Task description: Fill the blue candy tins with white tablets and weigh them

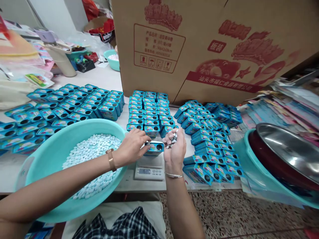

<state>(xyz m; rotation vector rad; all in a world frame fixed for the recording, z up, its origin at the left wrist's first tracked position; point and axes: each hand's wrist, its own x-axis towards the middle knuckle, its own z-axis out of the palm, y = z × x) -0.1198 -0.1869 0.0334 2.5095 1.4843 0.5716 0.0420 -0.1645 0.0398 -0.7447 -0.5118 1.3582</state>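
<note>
A small blue candy tin (154, 153) with a dark round opening on top stands over the white digital scale (149, 174). My left hand (132, 147) pinches the tin's left end between thumb and fingers. Cupped close to the tin's right end, my right hand (175, 151) holds several small pale candies (171, 141) in its curled fingers. The scale's display (144, 171) is lit, its digits hard to read exactly. Under my left forearm, a large turquoise basin (45, 156) holds many pale blue candies (84, 151).
Rows of blue tins stand at the left (74, 101), behind the scale (143, 109) and at the right (209, 139). A tall cardboard box (199, 43) blocks the back. Stacked basins with a metal bowl (291, 146) are far right. A cream tumbler (61, 58) stands at the back left.
</note>
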